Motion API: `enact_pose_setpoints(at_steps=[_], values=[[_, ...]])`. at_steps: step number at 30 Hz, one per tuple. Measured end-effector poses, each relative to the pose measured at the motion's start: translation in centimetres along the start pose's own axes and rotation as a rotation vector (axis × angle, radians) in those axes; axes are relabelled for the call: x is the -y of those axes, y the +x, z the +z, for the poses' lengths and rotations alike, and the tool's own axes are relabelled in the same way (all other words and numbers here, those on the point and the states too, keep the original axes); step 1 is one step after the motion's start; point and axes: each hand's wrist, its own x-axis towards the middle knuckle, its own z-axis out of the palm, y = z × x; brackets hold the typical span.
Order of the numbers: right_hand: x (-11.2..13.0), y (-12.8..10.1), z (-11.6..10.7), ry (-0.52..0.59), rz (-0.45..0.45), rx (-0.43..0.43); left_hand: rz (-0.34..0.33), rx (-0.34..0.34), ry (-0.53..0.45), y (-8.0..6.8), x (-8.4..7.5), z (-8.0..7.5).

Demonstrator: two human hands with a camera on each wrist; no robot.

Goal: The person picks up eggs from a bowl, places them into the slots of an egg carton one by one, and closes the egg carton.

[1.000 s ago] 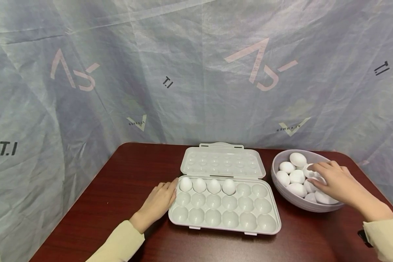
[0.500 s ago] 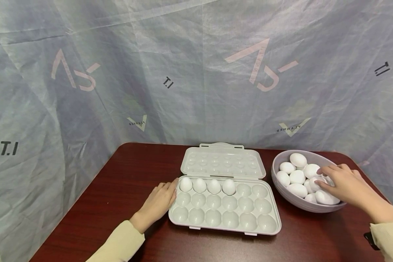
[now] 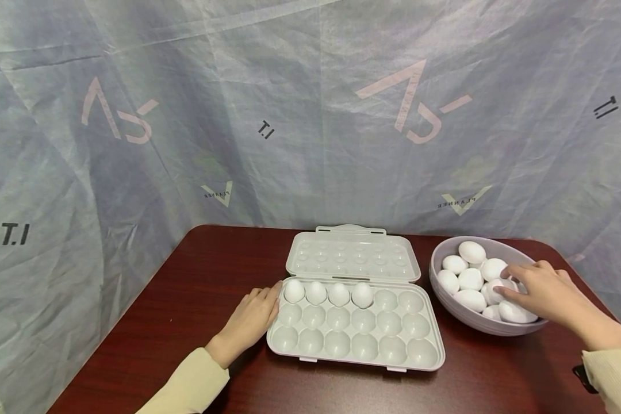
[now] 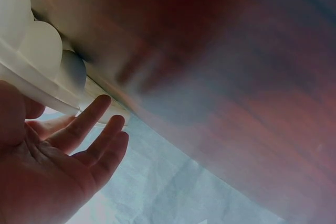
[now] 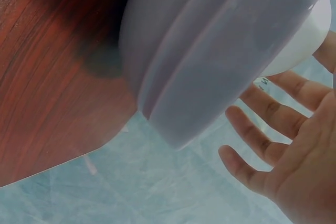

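Observation:
An open grey egg carton (image 3: 356,345) lies mid-table, its lid (image 3: 352,259) folded back. Its far row holds several white eggs (image 3: 316,292); the other cups are bare. My left hand (image 3: 253,316) rests flat on the table, straight fingers against the carton's left side; the left wrist view shows that hand (image 4: 79,150) open beside the carton (image 4: 37,72). A grey bowl (image 3: 476,325) of white eggs (image 3: 471,279) stands at the right. My right hand (image 3: 540,287) reaches into it, fingertips touching the eggs. The right wrist view shows its fingers (image 5: 262,129) spread beyond the bowl (image 5: 210,51), one egg (image 5: 307,40) by them.
The dark red wooden table (image 3: 212,270) ends close behind the carton and just right of the bowl. A pale printed sheet (image 3: 238,115) hangs behind and on both sides. Bare wood lies left of the carton and along the front edge.
My right hand has slid from the bowl's middle toward its right, near side and now barely moves. My left hand and the carton have stayed put.

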Motion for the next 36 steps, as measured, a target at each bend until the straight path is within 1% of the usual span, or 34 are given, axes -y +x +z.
enact_pose_setpoints(at_steps=[7,11,16,23,31,36], values=[[0.18,0.28,0.04,-0.009,0.023,0.032,0.009,-0.007,0.003,-0.07,0.08,0.06],[0.25,0.34,0.05,-0.019,0.034,0.036,0.014,-0.016,-0.007,-0.08,0.09,0.03],[0.34,0.44,0.14,-0.022,0.047,0.036,0.011,-0.013,-0.003,-0.09,0.07,0.01],[0.56,0.61,0.41,-0.015,0.046,0.015,0.014,-0.015,-0.005,-0.09,0.1,-0.03],[0.82,0.74,0.49,-0.018,0.04,-0.012,0.004,0.002,-0.008,-0.07,0.1,-0.01],[0.98,0.82,0.63,-0.015,0.045,-0.061,0.002,0.01,-0.004,-0.01,0.08,-0.08]])
